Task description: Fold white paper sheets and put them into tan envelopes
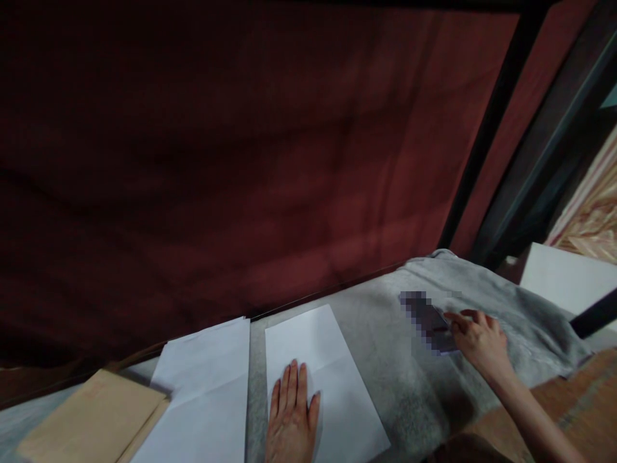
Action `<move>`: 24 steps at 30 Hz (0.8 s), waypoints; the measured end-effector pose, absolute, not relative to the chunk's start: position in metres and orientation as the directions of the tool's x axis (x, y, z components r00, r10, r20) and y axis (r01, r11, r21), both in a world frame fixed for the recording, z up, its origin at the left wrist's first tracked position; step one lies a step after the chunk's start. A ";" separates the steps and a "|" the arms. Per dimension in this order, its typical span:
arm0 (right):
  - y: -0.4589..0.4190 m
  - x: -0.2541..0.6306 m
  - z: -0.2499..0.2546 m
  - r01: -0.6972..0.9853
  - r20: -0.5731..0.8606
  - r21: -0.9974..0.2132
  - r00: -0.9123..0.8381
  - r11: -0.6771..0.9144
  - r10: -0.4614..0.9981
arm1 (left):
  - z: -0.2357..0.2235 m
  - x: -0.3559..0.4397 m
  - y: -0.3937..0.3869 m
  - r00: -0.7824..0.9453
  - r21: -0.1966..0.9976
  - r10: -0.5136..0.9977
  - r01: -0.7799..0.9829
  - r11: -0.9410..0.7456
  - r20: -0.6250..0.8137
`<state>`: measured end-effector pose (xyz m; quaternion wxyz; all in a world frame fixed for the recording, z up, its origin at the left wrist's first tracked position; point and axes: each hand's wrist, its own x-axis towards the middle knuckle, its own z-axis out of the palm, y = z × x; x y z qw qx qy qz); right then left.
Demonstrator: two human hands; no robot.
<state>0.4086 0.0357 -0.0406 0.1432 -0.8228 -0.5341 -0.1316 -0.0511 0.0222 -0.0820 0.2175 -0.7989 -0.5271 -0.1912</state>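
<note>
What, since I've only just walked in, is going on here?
A person's left hand lies flat on a creased white sheet of paper. Their right hand reaches to the edge of a partly pixelated dark device, apparently a phone, on a grey cloth; whether the fingertips touch it is unclear. More white paper lies left of the sheet, and a brown paper stack is farther left.
</note>
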 end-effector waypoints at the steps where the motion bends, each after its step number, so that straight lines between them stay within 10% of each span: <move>1: 0.035 0.407 -0.041 0.921 0.366 -0.078 0.382 -0.381 0.849 | -0.082 -0.051 0.022 0.369 -0.140 0.761 0.926 -0.350 0.534; 24: 0.043 0.394 -0.048 0.928 0.339 0.028 0.340 -0.371 0.877 | -0.080 -0.052 0.022 0.373 -0.138 0.782 0.925 -0.353 0.499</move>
